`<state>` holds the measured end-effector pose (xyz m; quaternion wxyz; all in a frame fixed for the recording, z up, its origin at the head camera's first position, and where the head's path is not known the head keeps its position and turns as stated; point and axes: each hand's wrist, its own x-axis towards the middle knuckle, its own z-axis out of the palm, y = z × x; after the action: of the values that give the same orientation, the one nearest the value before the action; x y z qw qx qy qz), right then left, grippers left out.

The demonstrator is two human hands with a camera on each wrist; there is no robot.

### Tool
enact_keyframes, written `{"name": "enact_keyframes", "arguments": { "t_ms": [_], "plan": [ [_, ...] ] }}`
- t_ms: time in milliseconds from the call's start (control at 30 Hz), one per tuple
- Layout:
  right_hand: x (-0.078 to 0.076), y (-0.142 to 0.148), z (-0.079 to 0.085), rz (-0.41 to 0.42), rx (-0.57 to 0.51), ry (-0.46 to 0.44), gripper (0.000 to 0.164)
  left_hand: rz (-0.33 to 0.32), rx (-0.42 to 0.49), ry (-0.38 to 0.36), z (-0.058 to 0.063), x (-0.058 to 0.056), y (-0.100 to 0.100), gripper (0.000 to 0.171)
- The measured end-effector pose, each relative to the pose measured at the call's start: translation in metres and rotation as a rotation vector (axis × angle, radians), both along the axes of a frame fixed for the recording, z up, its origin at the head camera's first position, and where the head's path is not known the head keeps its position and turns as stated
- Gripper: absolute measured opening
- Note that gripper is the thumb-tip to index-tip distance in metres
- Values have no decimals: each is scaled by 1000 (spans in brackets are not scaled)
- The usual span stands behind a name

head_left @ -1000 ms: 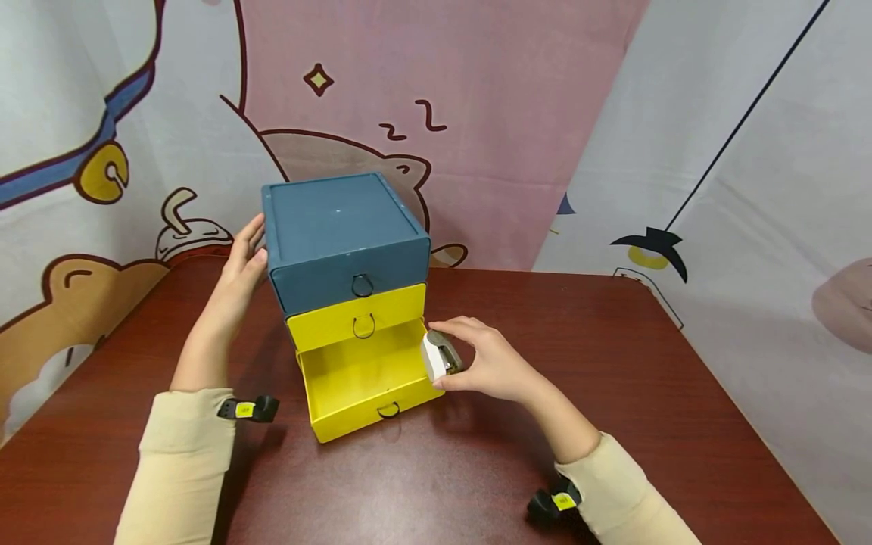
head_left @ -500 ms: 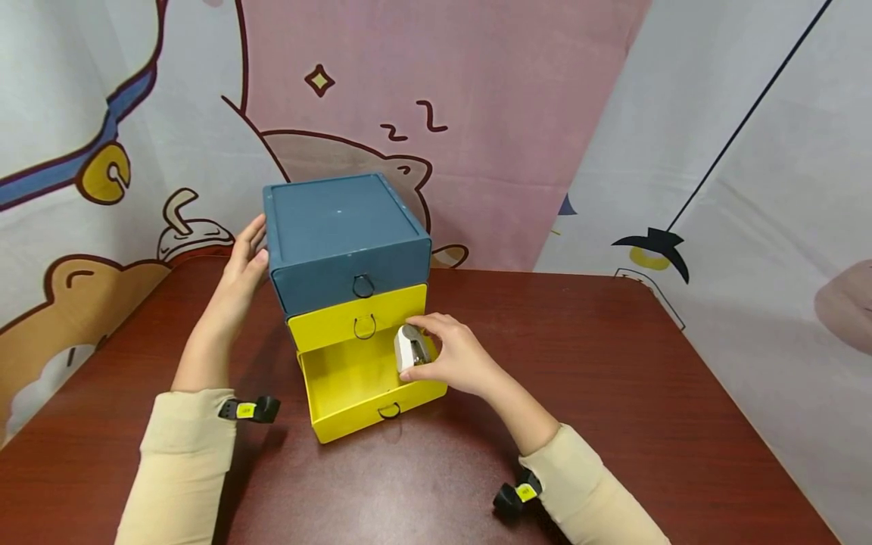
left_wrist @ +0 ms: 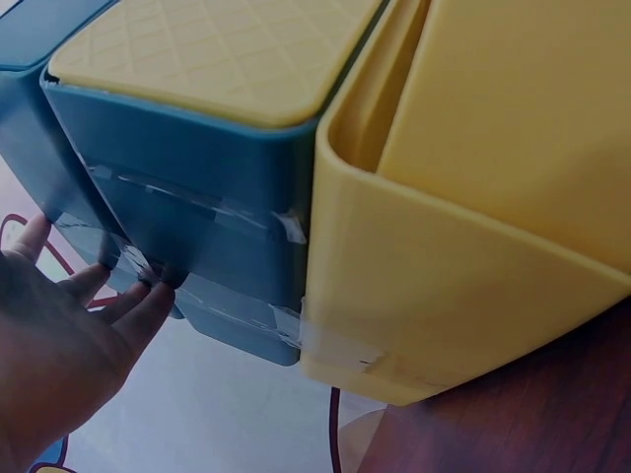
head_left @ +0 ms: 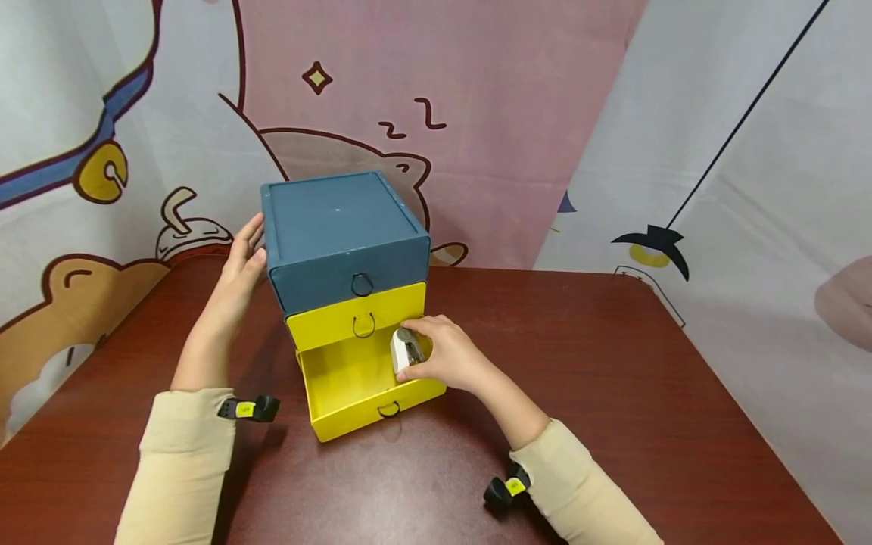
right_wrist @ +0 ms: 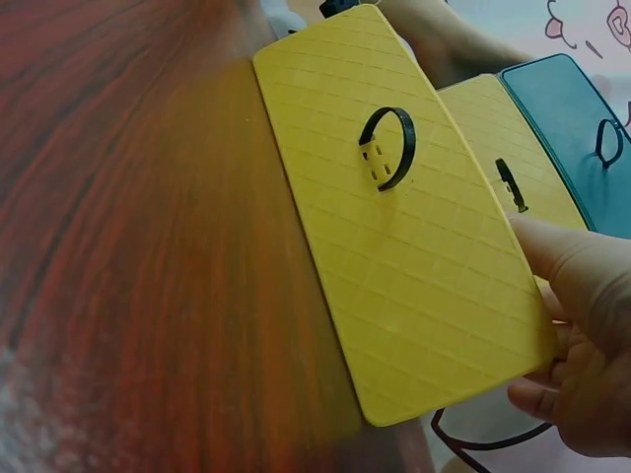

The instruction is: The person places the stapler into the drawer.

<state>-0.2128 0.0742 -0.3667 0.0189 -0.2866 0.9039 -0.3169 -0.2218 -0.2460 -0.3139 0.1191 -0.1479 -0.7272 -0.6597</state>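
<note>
A blue desk drawer unit stands on the table, its yellow bottom drawer pulled out. My right hand pinches a small white and grey stapler between thumb and fingers, inside the right end of that drawer. In the right wrist view the drawer front hides the stapler, and only part of the right hand shows. My left hand rests against the unit's left side. Seen from the left wrist, the fingers of the left hand lie fairly straight along the blue wall.
Above the pulled-out drawer is a yellow middle drawer front with a black ring handle, and over it a blue top drawer front. The reddish-brown table reaches back to a printed cloth.
My right hand has carried the stapler leftward from the drawer's right edge into the drawer, slowing over the last half second. The left hand and the drawer unit have stayed put.
</note>
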Motion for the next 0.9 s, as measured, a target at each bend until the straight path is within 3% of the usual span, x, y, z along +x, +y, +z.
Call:
{"name": "enact_keyframes", "arguments": {
  "t_ms": [333,600,900],
  "plan": [
    [0,-1,2,27,-19,-43,71,1,-7,0,1,0,0,66],
    [11,5,4,66,-129,64,56,-14,-4,2,0,-1,-1,66],
    [34,13,10,227,-264,160,33,-14,3,1,-1,-2,-1,66]
  ]
}}
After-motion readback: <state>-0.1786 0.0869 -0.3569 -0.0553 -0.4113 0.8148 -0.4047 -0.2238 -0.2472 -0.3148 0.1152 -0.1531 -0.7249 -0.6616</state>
